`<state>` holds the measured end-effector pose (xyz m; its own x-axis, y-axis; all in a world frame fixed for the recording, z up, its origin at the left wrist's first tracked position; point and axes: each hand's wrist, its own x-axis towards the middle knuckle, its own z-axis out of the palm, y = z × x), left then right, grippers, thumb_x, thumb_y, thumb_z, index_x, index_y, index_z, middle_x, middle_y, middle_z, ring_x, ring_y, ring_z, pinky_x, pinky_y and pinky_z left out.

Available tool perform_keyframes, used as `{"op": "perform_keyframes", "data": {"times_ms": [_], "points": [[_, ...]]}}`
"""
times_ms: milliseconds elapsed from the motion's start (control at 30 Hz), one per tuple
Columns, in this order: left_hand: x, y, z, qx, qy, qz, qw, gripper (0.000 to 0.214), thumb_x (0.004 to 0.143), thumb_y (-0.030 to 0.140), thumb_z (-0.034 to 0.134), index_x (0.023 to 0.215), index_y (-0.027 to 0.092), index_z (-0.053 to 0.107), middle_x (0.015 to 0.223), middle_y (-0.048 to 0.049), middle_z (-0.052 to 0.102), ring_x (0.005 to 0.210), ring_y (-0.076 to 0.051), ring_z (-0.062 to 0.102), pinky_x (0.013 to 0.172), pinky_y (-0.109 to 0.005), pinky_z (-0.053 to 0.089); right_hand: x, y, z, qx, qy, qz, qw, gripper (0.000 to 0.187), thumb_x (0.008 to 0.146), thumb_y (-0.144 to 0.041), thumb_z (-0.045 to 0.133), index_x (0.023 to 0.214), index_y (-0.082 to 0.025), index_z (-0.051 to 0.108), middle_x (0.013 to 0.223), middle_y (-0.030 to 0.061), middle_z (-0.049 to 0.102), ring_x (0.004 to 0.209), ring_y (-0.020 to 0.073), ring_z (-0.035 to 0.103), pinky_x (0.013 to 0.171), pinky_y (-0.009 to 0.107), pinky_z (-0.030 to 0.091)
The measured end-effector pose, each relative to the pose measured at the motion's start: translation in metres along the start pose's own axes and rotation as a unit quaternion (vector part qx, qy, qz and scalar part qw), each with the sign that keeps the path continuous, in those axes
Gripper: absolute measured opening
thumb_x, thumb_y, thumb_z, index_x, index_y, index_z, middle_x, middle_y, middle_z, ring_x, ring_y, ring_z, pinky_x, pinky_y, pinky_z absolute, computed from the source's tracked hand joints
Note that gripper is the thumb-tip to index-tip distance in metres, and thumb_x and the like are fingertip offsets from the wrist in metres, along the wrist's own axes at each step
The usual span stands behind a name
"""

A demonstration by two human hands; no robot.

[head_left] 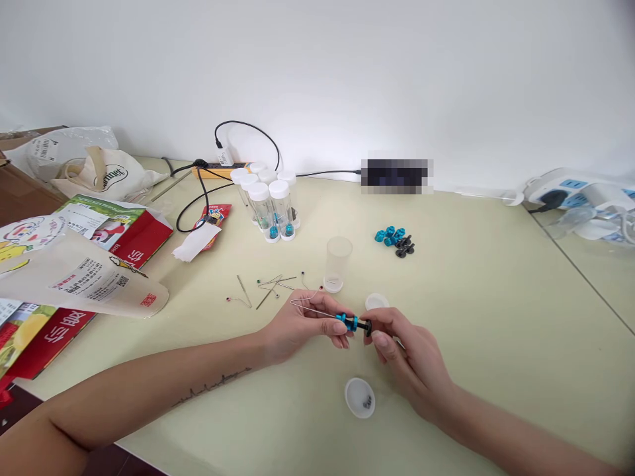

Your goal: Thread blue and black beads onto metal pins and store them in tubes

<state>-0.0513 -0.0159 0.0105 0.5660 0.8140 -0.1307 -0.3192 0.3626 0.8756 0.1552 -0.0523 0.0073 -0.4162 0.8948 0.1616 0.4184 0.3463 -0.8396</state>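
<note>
Forearms (149,390) are lying across the near edge of the tabletop (496,297), hands meeting mid-table. Cartons (124,241) and a bag (106,173) are crowding the far left. Power strip (580,188) is sitting far right by the wall.

Left hand (302,325): grip is closing on a wire pin (310,307), thumb and fingers pinching it just off the surface. Right hand (409,360): grip is pinching a black bead (368,326) at the pin's end. Blue beads (348,322) are sitting on the pin between the two sets of fingertips, touching the black one.

Capped vials (270,205) are standing in a cluster well behind the hands, some showing blue bits at the bottom. Open vial (338,263) is standing upright just beyond the hands, with the far cap (377,302) lying beside it. Near cap (360,397) is lying open side up between the wrists, holding a few dark bits. Bead pile (395,240), blue and black, is lying right of the open vial, apart from it. Loose pins (270,285) are lying scattered to its left.
</note>
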Motion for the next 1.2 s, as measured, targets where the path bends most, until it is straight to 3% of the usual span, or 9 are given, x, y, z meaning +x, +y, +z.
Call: {"op": "perform_keyframes", "data": {"times_ms": [533,733,900,1200], "points": [[-0.0002,-0.0006,0.0000,-0.010,0.002,0.001,1.000,0.014,0.071,0.013,0.074,0.085,0.011,0.070,0.075,-0.0068,0.072,0.062,-0.014,0.067,0.059,-0.024,0.053,0.0013,-0.0001,0.0003,-0.013,-0.013,0.000,1.000,0.027,0.100,-0.031,0.028,0.087,-0.023,0.050,0.066,-0.0032,0.051,0.053,0.0102,0.041,0.052,0.022,0.032],[0.0001,-0.0021,-0.0015,-0.018,0.010,-0.004,1.000,0.016,0.071,0.014,0.074,0.087,0.010,0.070,0.074,-0.0074,0.072,0.061,-0.014,0.067,0.059,-0.023,0.053,0.0005,0.0005,0.0022,-0.015,0.008,-0.003,1.000,0.022,0.098,-0.031,0.036,0.120,-0.028,0.040,0.070,-0.0049,0.051,0.055,0.0101,0.044,0.052,0.021,0.036],[0.0004,-0.0019,-0.0012,-0.016,0.006,-0.002,1.000,0.016,0.071,0.014,0.074,0.086,0.010,0.070,0.073,-0.0067,0.071,0.060,-0.013,0.067,0.059,-0.023,0.053,-0.0011,0.0011,0.0040,-0.064,0.023,-0.014,0.998,0.018,0.096,-0.027,0.043,0.114,-0.028,0.043,0.063,-0.0064,0.049,0.051,0.0101,0.043,0.046,0.019,0.032],[-0.0001,-0.0010,0.0001,-0.008,0.008,-0.006,1.000,0.019,0.070,0.017,0.075,0.086,0.010,0.070,0.075,-0.0077,0.071,0.061,-0.015,0.067,0.059,-0.025,0.053,0.0011,-0.0023,0.0028,-0.071,0.014,-0.008,0.997,0.015,0.097,-0.029,0.040,0.111,-0.026,0.043,0.064,-0.0054,0.053,0.050,0.0104,0.043,0.046,0.020,0.033]]}}
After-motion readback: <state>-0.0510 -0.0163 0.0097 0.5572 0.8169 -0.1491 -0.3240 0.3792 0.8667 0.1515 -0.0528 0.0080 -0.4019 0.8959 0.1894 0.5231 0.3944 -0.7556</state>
